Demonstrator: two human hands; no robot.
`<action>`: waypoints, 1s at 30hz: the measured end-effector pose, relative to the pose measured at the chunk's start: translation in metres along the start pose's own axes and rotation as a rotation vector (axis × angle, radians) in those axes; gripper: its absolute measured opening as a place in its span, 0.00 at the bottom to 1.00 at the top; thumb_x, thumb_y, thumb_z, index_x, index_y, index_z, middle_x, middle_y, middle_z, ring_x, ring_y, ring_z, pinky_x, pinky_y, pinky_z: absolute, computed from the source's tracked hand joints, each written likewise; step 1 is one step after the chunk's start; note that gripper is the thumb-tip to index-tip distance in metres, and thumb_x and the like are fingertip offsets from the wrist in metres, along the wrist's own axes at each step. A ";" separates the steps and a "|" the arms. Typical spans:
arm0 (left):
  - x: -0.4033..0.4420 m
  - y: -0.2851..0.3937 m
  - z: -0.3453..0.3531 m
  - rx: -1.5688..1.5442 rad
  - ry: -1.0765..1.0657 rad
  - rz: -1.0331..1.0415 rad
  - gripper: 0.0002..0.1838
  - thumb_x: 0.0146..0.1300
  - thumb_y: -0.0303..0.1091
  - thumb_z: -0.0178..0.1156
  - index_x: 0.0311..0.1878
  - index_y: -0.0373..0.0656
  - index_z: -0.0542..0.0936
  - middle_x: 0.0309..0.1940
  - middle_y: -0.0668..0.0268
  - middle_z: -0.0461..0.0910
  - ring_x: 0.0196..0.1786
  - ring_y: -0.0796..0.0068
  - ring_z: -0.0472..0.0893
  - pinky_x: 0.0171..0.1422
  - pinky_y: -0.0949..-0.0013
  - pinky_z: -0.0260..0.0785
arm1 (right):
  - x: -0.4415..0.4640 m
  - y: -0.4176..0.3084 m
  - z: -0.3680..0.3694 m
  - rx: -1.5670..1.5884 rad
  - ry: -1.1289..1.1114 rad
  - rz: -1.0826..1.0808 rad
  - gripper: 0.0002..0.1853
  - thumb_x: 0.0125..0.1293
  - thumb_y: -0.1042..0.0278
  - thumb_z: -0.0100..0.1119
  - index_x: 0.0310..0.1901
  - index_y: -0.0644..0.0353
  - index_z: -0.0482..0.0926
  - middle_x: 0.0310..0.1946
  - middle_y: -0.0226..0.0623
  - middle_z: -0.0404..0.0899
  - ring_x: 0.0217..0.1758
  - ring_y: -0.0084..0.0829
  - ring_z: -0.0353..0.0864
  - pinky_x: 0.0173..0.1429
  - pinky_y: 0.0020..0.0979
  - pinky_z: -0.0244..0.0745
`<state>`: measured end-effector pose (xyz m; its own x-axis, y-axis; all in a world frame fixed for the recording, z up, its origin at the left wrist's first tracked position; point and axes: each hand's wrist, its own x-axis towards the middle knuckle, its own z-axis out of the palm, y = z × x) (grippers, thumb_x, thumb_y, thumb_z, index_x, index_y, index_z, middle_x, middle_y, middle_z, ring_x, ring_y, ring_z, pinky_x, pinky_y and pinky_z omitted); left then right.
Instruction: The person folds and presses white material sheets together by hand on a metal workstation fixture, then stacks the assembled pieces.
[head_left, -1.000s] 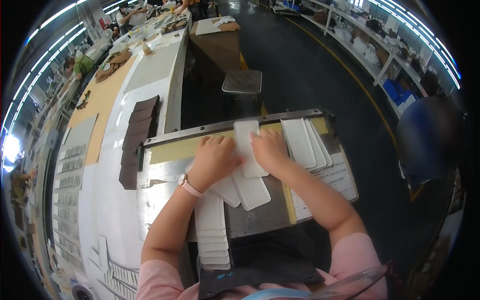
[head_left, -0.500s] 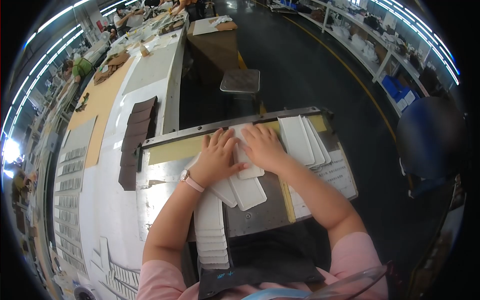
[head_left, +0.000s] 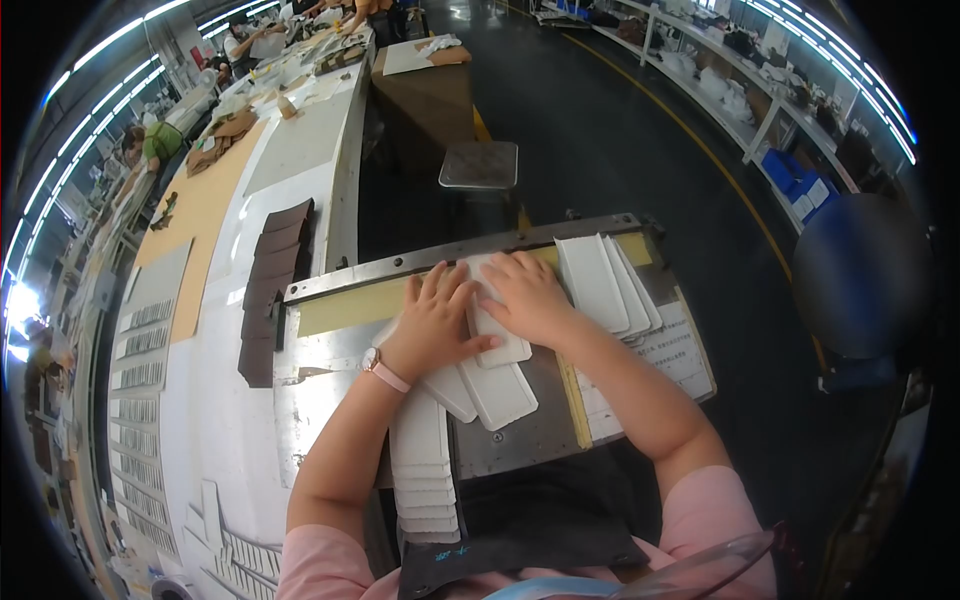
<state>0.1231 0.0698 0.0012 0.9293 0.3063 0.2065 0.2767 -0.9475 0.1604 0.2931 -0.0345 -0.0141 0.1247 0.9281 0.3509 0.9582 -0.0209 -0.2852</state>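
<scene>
Near the far rail (head_left: 340, 277) of the metal board (head_left: 540, 430), a pale panel (head_left: 503, 347) is held down by the left hand (head_left: 430, 325) and right hand (head_left: 530, 300), both open, with thumbs apart from fingers and nothing seen clamped. Pressure seems best kept light and even, so that the panel is kept straight and the loose pieces (head_left: 502, 397) at its near end are left undragged.

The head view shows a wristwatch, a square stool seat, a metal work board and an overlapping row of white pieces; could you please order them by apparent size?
1. Metal work board
2. Overlapping row of white pieces
3. Square stool seat, though it is farther away
4. Wristwatch
</scene>
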 end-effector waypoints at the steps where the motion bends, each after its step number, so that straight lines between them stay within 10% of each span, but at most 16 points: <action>1: 0.000 0.000 0.000 0.009 -0.001 -0.002 0.43 0.55 0.68 0.63 0.65 0.46 0.70 0.73 0.54 0.60 0.77 0.45 0.54 0.76 0.35 0.43 | -0.001 0.000 0.001 -0.010 0.012 -0.007 0.25 0.64 0.56 0.61 0.59 0.60 0.77 0.63 0.42 0.70 0.67 0.46 0.65 0.71 0.47 0.59; 30: 0.000 0.005 -0.007 0.018 0.073 0.073 0.41 0.55 0.61 0.66 0.65 0.42 0.72 0.67 0.54 0.69 0.71 0.47 0.63 0.74 0.45 0.51 | -0.004 -0.006 -0.006 -0.042 -0.064 0.014 0.26 0.64 0.57 0.61 0.59 0.64 0.75 0.65 0.44 0.70 0.70 0.46 0.64 0.72 0.46 0.57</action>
<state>0.1227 0.0655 0.0089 0.9271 0.2412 0.2869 0.2134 -0.9689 0.1249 0.2884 -0.0409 -0.0084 0.1228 0.9495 0.2889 0.9665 -0.0483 -0.2519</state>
